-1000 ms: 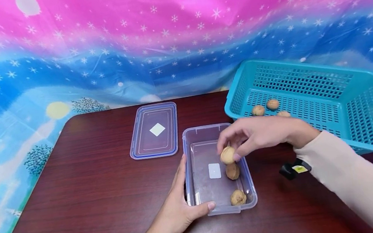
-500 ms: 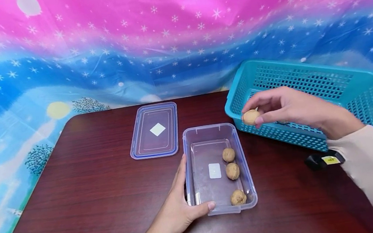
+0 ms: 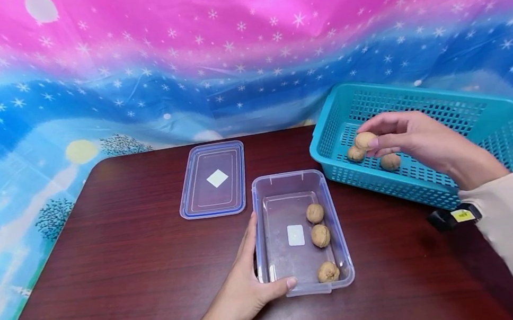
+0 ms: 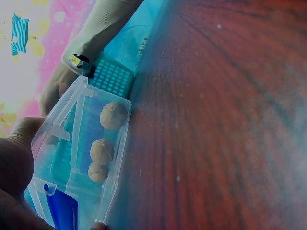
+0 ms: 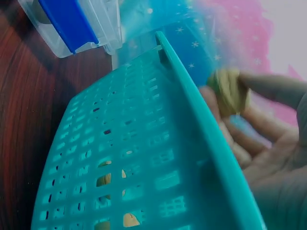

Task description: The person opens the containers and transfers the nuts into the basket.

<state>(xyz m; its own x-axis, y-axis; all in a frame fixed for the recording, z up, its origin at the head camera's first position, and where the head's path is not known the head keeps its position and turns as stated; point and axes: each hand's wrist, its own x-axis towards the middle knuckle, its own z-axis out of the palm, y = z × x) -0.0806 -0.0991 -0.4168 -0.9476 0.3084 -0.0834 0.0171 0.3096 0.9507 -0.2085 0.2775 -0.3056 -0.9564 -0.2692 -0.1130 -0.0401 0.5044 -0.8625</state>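
A walnut [image 3: 366, 140] is pinched between the thumb and fingers of my right hand [image 3: 427, 144], over the left part of the teal basket [image 3: 421, 89]. Below it in the basket lie a walnut [image 3: 355, 153] and another walnut [image 3: 390, 161]; my hand covers part of the basket floor. My left hand [image 3: 248, 291] grips the clear plastic container [image 3: 343, 245] at its near left corner, fingers along the left wall and thumb over the front rim. Three walnuts [image 3: 321, 236] sit along the container's right side. The right wrist view shows the held walnut [image 5: 229, 91] above the basket's rim.
A clear lid [image 3: 215, 199] with a blue seal lies flat on the brown table [image 3: 120, 262], behind and left of the container. The basket stands at the back right, close to the container. A printed cloth [image 3: 226, 67] hangs behind the table.
My right hand has carried the walnut from over the container, past the basket's left rim, into the space over the basket. My left hand has stayed on the container.
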